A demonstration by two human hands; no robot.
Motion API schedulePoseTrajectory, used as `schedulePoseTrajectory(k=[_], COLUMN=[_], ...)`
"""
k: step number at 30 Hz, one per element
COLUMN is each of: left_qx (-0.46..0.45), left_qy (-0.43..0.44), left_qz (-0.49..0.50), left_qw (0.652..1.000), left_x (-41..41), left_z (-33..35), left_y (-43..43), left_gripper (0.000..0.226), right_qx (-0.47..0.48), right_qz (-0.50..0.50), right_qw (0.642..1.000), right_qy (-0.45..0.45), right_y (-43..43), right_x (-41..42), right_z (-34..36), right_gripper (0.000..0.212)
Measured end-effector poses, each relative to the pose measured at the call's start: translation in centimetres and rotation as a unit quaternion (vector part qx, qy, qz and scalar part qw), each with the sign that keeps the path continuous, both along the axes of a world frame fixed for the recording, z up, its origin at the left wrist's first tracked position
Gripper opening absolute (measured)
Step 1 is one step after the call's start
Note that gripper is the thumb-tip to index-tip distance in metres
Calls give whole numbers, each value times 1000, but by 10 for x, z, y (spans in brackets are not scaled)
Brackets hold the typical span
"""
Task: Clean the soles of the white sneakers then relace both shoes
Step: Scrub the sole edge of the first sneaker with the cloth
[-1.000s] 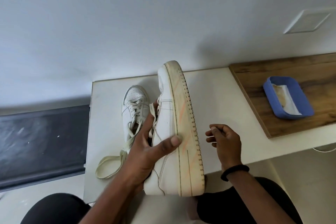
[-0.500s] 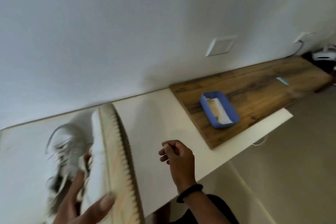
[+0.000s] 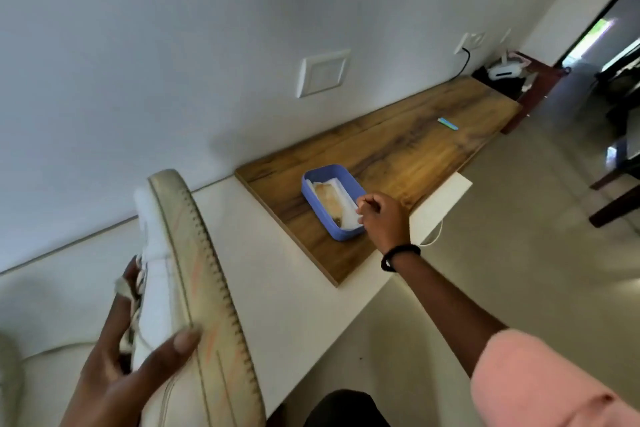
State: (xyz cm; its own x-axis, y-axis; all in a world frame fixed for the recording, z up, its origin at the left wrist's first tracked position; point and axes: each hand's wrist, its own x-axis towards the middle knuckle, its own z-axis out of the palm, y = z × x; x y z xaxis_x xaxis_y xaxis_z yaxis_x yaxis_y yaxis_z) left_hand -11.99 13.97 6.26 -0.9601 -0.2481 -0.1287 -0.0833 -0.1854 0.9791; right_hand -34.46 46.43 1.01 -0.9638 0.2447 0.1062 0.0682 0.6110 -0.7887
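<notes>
Our left hand (image 3: 117,367) grips the shoe (image 3: 162,270), thumb across its side, fingers behind it. Our right arm reaches far out, and the right hand (image 3: 382,215) is curled, fingertips (image 3: 362,207) at the cloth (image 3: 332,201); we cannot tell if they pinch it.

no readable text, labels, brands or numbers on anything in view

One sneaker (image 3: 194,288); one tub (image 3: 332,230); two hands: left hand (image 3: 114,378), right hand (image 3: 384,215).
</notes>
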Motion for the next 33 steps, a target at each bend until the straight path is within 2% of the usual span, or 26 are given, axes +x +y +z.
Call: schedulePoseTrajectory(k=[3, 7, 10, 12, 14, 18, 21, 23, 27, 30, 33], left_qx=[31, 63, 76, 78, 70, 78, 79, 80, 74, 59, 46], left_qy=[13, 34, 32, 32, 41, 36, 31, 32, 29, 33, 42], left_qz=[-29, -45, -61, -75, -77, -95, -95, -92, -81, -77, -62], left_qw=[999, 996, 995, 994, 994, 992, 992, 992, 994, 995, 996], left_x=[-30, -66, -85, -95, -101, -109, -105, -101, -92, -80, -57], left_z=[4, 13, 14, 14, 15, 16, 16, 16, 18, 22, 28], left_y=[20, 42, 49, 53, 58, 67, 68, 65, 54, 41, 23], left_gripper=[98, 82, 78, 78, 80, 85, 85, 85, 84, 88, 83], right_qx=[41, 91, 189, 283, 332, 390, 419, 397, 190, 64, -66], right_qz=[39, 108, 197, 233, 241, 232, 222, 198, 106, 123, 171], right_qw=[995, 977, 937, 903, 888, 880, 875, 894, 975, 990, 983], right_qy=[-78, -158, -218, -226, -209, -142, -92, -69, -37, -15, -7], right_y=[0, -6, -12, -16, -17, -19, -22, -22, -17, -27, -53], right_x=[-34, -67, -81, -85, -86, -81, -76, -74, -68, -41, 3], right_z=[0, 1, 6, 8, 5, -5, -8, -8, 9, 38, 67], right_gripper=[13, 27, 53, 61, 54, 27, 19, 13, 9, 12, 11])
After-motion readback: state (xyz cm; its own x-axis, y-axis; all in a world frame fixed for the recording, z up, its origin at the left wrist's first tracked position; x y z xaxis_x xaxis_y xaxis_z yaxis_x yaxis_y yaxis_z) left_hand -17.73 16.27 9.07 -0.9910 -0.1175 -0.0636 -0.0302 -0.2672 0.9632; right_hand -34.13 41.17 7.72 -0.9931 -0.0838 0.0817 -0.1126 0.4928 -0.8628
